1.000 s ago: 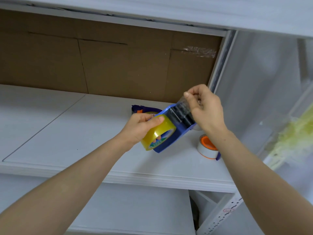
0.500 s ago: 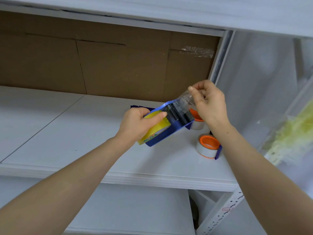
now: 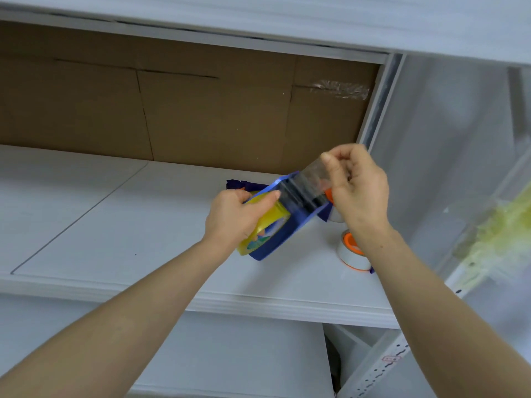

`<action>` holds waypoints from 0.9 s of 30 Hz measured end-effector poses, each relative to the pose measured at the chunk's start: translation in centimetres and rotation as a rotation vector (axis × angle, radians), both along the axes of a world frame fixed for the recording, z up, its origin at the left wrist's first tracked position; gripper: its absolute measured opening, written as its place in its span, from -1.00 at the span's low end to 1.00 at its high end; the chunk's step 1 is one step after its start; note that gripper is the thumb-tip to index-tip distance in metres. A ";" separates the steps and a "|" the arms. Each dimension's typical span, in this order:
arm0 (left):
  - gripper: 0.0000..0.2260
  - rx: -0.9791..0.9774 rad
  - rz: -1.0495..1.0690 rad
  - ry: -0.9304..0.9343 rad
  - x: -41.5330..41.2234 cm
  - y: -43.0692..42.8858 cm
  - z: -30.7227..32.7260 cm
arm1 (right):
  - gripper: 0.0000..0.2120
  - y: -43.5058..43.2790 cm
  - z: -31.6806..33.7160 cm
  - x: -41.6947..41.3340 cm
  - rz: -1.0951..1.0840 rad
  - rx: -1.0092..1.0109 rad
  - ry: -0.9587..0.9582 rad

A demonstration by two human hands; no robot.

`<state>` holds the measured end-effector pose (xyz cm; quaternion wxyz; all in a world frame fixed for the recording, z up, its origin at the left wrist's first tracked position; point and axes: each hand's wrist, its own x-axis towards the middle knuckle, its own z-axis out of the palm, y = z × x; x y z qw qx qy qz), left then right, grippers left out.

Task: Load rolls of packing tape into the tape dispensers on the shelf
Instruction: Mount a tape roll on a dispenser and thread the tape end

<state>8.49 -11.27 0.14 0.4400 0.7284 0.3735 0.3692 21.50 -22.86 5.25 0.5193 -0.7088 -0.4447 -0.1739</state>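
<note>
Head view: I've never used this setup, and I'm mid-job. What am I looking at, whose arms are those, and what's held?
There is no machine here: these are a person's two bare arms, filmed by one camera worn on the head, looking forward and down. The left hand grips a blue tape dispenser with a yellowish tape roll in it. The right hand pinches the clear tape end stretched out from it. Both are held above a white shelf, where a white roll with an orange core lies near the right wrist. Brown cardboard backs the shelf.
</note>
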 end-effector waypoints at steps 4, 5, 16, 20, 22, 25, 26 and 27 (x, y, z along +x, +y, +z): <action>-0.42 -0.017 0.028 -0.025 -0.6 0.3 -0.8 | -0.86 0.2 1.3 1.3 0.024 -0.046 0.037; -0.44 -0.023 0.021 -0.039 -0.7 0.1 -0.9 | -0.87 0.5 1.4 1.9 0.036 -0.057 0.076; -0.57 -0.015 0.021 -0.246 -1.3 -0.6 -0.2 | -0.84 2.3 -0.6 4.2 0.201 -0.048 0.697; -0.53 0.022 0.024 -0.341 -1.1 -1.3 -0.3 | -0.88 3.5 -3.9 2.8 0.338 -0.022 1.202; -0.53 0.024 0.030 -0.366 -1.2 -1.5 -0.4 | -0.84 4.1 -4.8 1.9 0.454 0.011 1.450; -0.53 0.029 0.018 -0.371 -1.5 -1.5 -0.5 | -0.76 4.2 -5.0 0.9 0.597 -0.020 1.555; -0.54 0.034 0.009 -0.370 -1.6 -1.5 -0.4 | -0.63 4.1 -5.0 0.4 0.664 -0.045 1.560; -0.54 0.038 -0.001 -0.370 -1.6 -1.5 -0.2 | -0.55 4.2 -5.2 0.1 0.705 -0.060 1.558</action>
